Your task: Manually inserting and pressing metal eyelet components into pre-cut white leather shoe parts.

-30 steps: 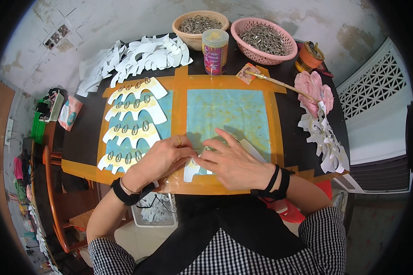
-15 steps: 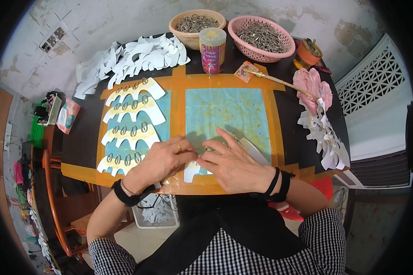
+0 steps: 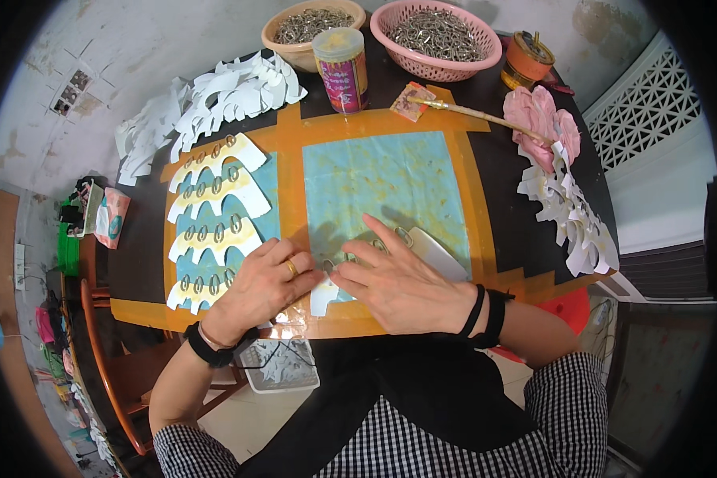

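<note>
A person in a black-and-white checked top works at a dark table [image 3: 522,239], both hands over a white, scallop-edged flat piece [image 3: 438,253] at the near edge of a blue, yellow-flecked sheet [image 3: 366,171]. The right hand [image 3: 354,267] lies palm down across the piece, fingers spread. The left hand [image 3: 311,277], wearing 1 gold-coloured ring, is half curled at the piece's left end, its fingertips beside a small oval metal loop [image 3: 329,265]; whether it grips anything cannot be told. To the left lie 4 yellow-tinged, scalloped white strips [image 3: 215,231], each bearing 4 oval metal loops. At the back, more metal pieces fill a beige round basin [image 3: 283,48] and a pink perforated plastic basket [image 3: 438,76], near a long-handled brush [image 3: 486,118].
</note>
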Demonstrator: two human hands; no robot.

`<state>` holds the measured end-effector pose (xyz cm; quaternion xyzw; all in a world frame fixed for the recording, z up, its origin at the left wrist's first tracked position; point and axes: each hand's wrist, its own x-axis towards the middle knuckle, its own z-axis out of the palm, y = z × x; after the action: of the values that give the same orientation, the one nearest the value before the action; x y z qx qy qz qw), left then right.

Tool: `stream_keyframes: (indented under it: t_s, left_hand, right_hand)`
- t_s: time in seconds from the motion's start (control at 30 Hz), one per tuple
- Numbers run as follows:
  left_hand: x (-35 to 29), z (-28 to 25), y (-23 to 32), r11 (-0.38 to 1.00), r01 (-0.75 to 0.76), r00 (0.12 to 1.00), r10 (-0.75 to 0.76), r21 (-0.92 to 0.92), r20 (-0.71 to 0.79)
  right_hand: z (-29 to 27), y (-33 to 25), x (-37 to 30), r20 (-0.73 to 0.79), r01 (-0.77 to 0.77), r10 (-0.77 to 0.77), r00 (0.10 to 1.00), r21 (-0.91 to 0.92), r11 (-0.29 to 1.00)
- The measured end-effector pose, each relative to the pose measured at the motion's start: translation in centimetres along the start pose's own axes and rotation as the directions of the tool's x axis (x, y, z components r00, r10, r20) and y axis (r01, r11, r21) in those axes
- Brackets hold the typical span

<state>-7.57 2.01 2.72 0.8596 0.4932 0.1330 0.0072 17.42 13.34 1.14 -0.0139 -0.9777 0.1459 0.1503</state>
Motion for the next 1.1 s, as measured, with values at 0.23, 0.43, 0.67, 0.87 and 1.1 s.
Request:
stream_keyframes:
  t_s: [0.23,0.43,0.67,0.87,1.1]
  left_hand:
    - [0.5,-0.2,-0.5,0.998,-0.055,0.998,0.054,0.038,0.042]
    - [0.0,-0.3,0.0,0.995,-0.078,0.996,0.075,0.067,0.042]
    - [-0.8,-1.9,0.6,0.947,-0.270,0.953,0.238,0.171,0.186]
    - [-1.1,-1.6,0.9,0.973,-0.202,0.959,0.173,0.113,0.224]
    - [-1.1,-1.0,3.0,0.998,0.042,0.996,-0.046,0.052,0.076]
  right_hand:
    - [-0.5,0.2,0.2,0.021,0.006,-0.006,1.000,-0.012,1.000]
    - [-0.7,0.2,0.2,0.084,-0.005,0.001,0.996,0.048,0.999]
    - [0.3,0.2,-0.1,-0.022,0.014,-0.014,1.000,-0.009,1.000]
    - [0.2,0.7,-0.2,-0.050,0.001,0.002,0.999,0.076,0.997]
    - [0.5,1.1,0.4,-0.073,-0.056,0.071,0.995,0.190,0.980]
